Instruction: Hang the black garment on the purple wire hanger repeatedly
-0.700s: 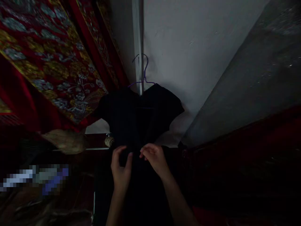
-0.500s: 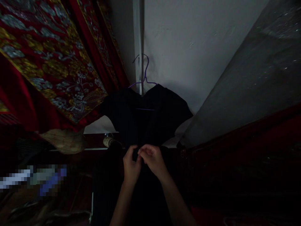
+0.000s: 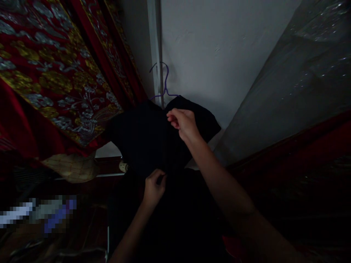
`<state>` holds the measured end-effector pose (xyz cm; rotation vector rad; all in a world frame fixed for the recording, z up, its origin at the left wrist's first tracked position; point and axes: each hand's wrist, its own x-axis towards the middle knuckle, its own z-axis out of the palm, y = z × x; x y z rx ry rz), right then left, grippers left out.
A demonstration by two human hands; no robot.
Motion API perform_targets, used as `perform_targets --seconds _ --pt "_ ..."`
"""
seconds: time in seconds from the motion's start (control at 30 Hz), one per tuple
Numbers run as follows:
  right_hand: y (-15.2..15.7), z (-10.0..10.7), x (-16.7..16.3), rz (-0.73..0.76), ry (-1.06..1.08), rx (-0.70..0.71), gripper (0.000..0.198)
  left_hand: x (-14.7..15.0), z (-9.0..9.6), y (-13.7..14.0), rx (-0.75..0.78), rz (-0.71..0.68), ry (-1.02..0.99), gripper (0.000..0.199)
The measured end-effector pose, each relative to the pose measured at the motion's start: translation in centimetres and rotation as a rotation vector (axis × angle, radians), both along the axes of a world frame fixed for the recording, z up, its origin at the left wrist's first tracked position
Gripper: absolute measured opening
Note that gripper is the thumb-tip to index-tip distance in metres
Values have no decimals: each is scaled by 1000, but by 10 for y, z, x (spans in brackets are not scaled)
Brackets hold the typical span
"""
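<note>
A dark short-sleeved top (image 3: 137, 135) hangs on a purple hanger (image 3: 166, 82) hooked at a pale upright strip. Its two front edges lie together along the middle. Low on the front, my left hand (image 3: 155, 186) pinches the cloth between thumb and forefinger. Just under the collar, my right hand (image 3: 184, 122) is closed in a pinch, its fingertips at the upper end of the front opening. Anything small between those fingertips is too dark to make out. The top's lower part merges into the dark below.
Red cloth embroidered in gold and silver (image 3: 57, 69) hangs at the left. Clear plastic sheeting (image 3: 290, 80) slants down the right side over red fabric. A pale wall (image 3: 214, 51) stands behind. A checked cloth bundle (image 3: 72, 166) sits at lower left.
My right hand has risen from beside the left hand to the collar, and the top's gaping front has come together. My left hand stays low on the cloth.
</note>
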<state>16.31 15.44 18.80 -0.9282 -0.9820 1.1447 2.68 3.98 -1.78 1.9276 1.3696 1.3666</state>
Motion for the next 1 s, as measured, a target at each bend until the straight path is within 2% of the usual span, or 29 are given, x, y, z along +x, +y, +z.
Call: perform_targets --seconds 0.1,0.17,0.2,0.23,0.3,0.37,0.43,0.5,0.6,0.73,0.83,1.0 --pt "8 14 -2 50 -45 9 17 -5 9 14 -46 -82 97 14" --pt "4 15 -3 82 -55 42 16 -8 30 26 -51 -142 140 8" --pt "0 14 -2 91 -59 71 16 -10 45 33 -22 -154 137 7" --pt "-4 14 -1 93 -68 105 15 -11 63 40 33 -145 115 16" --pt "-12 13 2 82 -99 183 14 -14 107 54 195 -87 30 31" --pt "-17 15 6 78 -150 261 14 -14 153 68 375 -20 -8 36" --pt "-19 16 9 74 -208 322 14 -12 190 81 497 -16 43 32" --pt "-17 15 10 46 -255 370 14 -7 213 90 572 -31 144 18" --pt "-12 6 9 -54 -289 429 18 2 223 95 649 13 243 16" --pt "-9 -15 4 -142 -275 465 23 11 212 94 664 92 254 14" --pt "-6 -26 0 -89 -241 403 23 13 202 96 657 118 216 12" --pt "2 -33 -12 -49 -116 266 23 22 194 101 653 167 14 15"
